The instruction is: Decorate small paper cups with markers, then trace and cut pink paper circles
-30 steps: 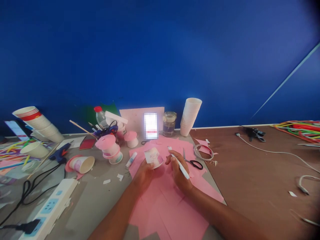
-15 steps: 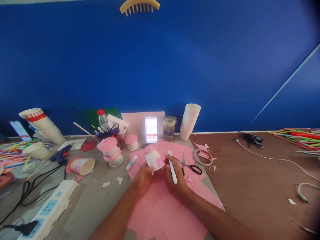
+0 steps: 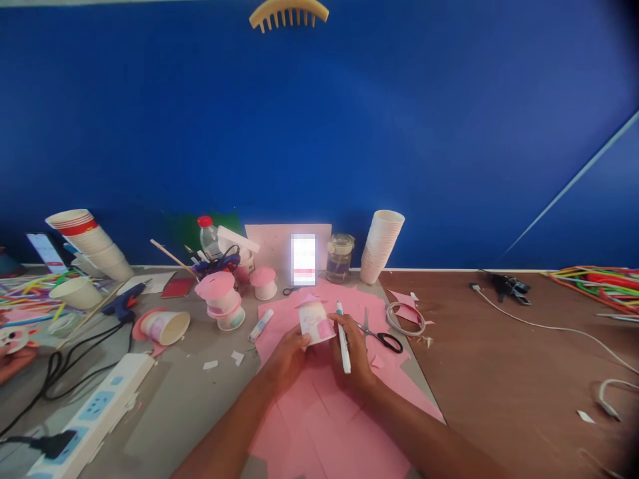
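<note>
My left hand (image 3: 289, 356) grips a paper cup (image 3: 314, 324) from its left side. The cup is upside down, white with printed pink patches, and has a pink paper piece on its top. My right hand (image 3: 355, 356) is closed around a white marker (image 3: 343, 342) with a blue end, and its fingertips come close to the cup's right side. Beneath both hands lie pink paper sheets (image 3: 319, 426). Scissors (image 3: 379, 338) with black handles rest on the paper to the right of my right hand. A white glue tube (image 3: 261, 325) lies left of the cup.
Cups with pink paper tops (image 3: 217, 286) stand at the left, near a lying cup (image 3: 170, 327). A power strip (image 3: 102, 406) and glue gun (image 3: 122, 304) are farther left, beside another person's hand (image 3: 14, 362). Behind are a lit phone (image 3: 303, 259), a jar (image 3: 339, 258) and stacked cups (image 3: 382, 246).
The cup is now more upright in my left hand, with its pink top showing more. The marker stays in my right hand. At far left, the other person's hand now shows holding a decorated white piece.
</note>
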Tool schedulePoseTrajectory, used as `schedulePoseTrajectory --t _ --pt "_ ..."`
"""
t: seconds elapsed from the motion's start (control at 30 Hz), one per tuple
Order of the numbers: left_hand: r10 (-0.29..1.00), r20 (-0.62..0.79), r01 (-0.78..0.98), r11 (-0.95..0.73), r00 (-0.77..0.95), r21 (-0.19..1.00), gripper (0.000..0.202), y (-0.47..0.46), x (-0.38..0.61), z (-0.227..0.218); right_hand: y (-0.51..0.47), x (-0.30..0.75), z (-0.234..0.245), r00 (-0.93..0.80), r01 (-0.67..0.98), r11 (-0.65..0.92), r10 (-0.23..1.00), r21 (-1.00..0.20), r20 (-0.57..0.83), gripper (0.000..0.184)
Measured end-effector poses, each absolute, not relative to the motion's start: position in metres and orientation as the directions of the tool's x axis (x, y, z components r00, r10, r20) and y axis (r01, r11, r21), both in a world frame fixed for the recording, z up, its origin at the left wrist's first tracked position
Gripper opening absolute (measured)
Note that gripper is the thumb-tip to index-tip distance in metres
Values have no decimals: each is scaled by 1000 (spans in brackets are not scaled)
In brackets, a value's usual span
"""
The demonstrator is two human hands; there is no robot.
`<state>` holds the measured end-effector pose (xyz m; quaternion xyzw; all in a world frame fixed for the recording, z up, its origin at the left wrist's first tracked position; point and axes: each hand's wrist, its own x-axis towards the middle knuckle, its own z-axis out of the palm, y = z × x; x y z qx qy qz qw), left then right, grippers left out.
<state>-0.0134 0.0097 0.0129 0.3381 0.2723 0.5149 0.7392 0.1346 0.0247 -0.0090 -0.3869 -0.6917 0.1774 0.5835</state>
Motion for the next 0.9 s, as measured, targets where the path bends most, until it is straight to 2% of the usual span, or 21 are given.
schedulePoseTrajectory --t 0.33,0.5,0.63,0.7,0.8,0.9 --pt "946 -227 -548 320 233 773 30 16 -17 4 36 146 -12 26 383 659 692 -647 721 31" --pt "980 -185 -515 194 70 835 29 17 -17 3 39 149 -12 14 409 682 660 -606 752 32" --pt "976 -113 -345 42 -186 937 20 20 -16 1 41 148 -10 25 437 686 638 -582 770 29" --pt "964 -62 -243 -2 -258 970 17 20 -16 0 42 148 -9 31 438 690 629 -577 777 28" --pt "959 51 -81 -76 -279 994 14 19 -17 -3 42 148 -9 50 423 681 641 -597 766 29" --pt "968 140 68 -128 -207 989 14 15 -18 -5 42 149 -10 47 413 673 657 -613 753 31"
